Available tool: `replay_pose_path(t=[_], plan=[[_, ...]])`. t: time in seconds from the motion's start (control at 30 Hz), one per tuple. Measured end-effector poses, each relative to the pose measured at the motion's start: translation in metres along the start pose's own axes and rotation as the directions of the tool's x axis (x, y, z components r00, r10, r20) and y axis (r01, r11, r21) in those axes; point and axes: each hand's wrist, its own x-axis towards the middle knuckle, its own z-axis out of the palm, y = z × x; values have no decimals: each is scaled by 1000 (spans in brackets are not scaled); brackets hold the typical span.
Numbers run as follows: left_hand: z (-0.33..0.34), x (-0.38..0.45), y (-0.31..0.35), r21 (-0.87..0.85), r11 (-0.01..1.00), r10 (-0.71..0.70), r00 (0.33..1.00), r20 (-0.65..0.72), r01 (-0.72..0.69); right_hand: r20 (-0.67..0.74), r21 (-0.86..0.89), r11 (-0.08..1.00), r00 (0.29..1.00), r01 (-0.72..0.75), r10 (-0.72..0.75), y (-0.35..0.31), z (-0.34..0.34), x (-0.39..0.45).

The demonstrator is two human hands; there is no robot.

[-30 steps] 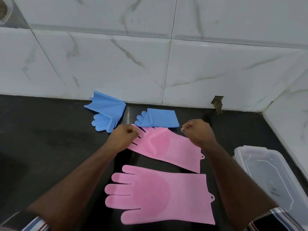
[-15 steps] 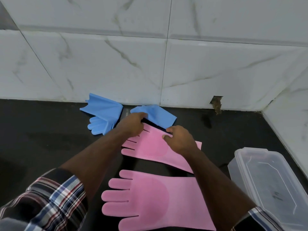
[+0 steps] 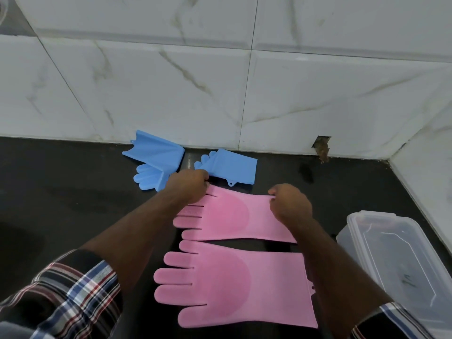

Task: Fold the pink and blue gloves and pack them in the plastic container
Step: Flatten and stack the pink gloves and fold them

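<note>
Black counter [image 3: 61, 196] under everything, white marble-look tiles [image 3: 171, 94] behind. Two pink gloves laid flat side by side, fingers pointing left. Far pink glove [image 3: 227, 214] gripped at both ends: left hand [image 3: 188, 187] closed over its fingertips, right hand [image 3: 291, 204] pinching its cuff edge with curled fingers. Near pink glove [image 3: 220, 285] just this side of the far pink glove, almost touching it, untouched by either hand. Beyond the far pink glove, close against the tiles, two folded blue gloves: left blue glove [image 3: 156, 165] bent over with its fingers poking out below the cuff, right blue glove [image 3: 230, 167] folded flat with a small hanging tab at its lower edge. Clear plastic container [image 3: 396, 260] with lid on, well right of the far pink glove, past the right forearm. Checked sleeves [image 3: 68, 297] rolled back on both arms.
</note>
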Motion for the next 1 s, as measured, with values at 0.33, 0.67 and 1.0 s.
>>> replay_pose_path(t=[0.33, 0.67, 1.0], plan=[[-2, -20, -5, -386, 922, -33, 999, -16, 25, 44, -23, 998, 997, 66, -65, 19, -6, -6], [-17, -69, -9, -790, 604, 73, 995, -75, -104, 75, -47, 989, 988, 138, -135, 17, -13, -31], [-28, -130, -18, -824, 554, 89, 992, -85, -120, -67, -27, 973, 971, 229, -230, 25, -44, -101]])
